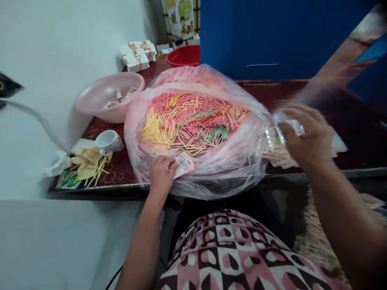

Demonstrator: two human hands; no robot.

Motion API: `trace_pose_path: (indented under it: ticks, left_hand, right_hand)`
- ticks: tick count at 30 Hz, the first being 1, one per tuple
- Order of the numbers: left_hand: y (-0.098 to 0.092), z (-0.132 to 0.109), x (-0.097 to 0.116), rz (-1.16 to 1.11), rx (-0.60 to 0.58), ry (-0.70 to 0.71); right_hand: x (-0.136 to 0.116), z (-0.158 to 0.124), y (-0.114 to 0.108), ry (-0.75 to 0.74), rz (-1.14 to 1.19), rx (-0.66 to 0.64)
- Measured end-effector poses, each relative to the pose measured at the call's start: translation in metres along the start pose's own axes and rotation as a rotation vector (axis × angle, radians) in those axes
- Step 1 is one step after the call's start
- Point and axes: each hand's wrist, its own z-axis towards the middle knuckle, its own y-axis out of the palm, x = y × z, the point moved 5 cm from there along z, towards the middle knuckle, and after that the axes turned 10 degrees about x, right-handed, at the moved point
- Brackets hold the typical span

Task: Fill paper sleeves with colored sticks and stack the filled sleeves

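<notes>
Left fingers (169, 164) touch a printed slip (184, 165) on the plastic bag (229, 173).

A dark red table top (121, 171) with a faint ring pattern runs across the view. At 10 o'clock sits a pink plastic basin (109, 96) holding paper scraps (119, 96). Further out at 11 o'clock are stacked white cardboard boxes (137, 54), and at 12 o'clock a red plastic basin (184, 55) stands below a wall poster (181, 18). A blue cabinet (272, 36) fills 1 o'clock. At 9 o'clock a white ceramic cup (109, 141) lies tipped on its side, just beside a heap of yellow sticks (87, 167) and crumpled white tissue (57, 164). A white cable (36, 117) curves along the wall at 9 o'clock.
</notes>
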Motion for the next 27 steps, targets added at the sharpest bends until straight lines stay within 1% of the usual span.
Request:
trace_pose_path:
  ticks: [1,4,6,8,10,12,14,17,20,21,23,27]
  left_hand:
    - [0.001,0.001,0.002,0.036,-0.016,0.006]
    - [0.001,0.003,0.009,0.117,-0.072,0.020]
    - [0.001,0.005,0.011,0.161,-0.089,0.020]
    - [0.002,0.006,0.011,0.185,-0.081,0.017]
    - [0.004,0.005,0.009,0.179,-0.046,0.019]
    - [0.004,0.002,0.008,0.140,0.019,0.042]
    - [-0.001,-0.003,0.009,0.085,0.120,0.093]
    - [-0.009,-0.010,0.013,0.013,0.268,0.194]
    - [-0.012,-0.013,0.015,-0.031,0.363,0.238]
    - [-0.012,-0.013,0.013,-0.046,0.383,0.232]
    - [-0.009,-0.011,0.009,-0.090,0.389,0.207]
    - [-0.004,-0.007,-0.002,-0.230,0.333,0.130]
  right_hand:
    - [-0.021,-0.002,0.011,-0.007,0.086,-0.041]
    - [-0.083,-0.018,0.054,0.027,0.389,-0.261]
    - [-0.118,-0.033,0.084,0.030,0.524,-0.404]
    - [-0.144,-0.045,0.111,-0.013,0.553,-0.557]
    - [-0.162,-0.052,0.133,-0.039,0.500,-0.673]
    - [-0.170,-0.053,0.147,-0.007,0.423,-0.750]
    - [-0.175,-0.052,0.156,0.055,0.399,-0.809]
    - [-0.180,-0.053,0.166,0.190,0.504,-0.872]
    - [-0.177,-0.057,0.174,0.390,0.635,-0.879]
    - [-0.175,-0.058,0.176,0.439,0.661,-0.868]
    - [-0.174,-0.061,0.178,0.477,0.683,-0.843]
    - [-0.174,-0.063,0.178,0.510,0.705,-0.795]
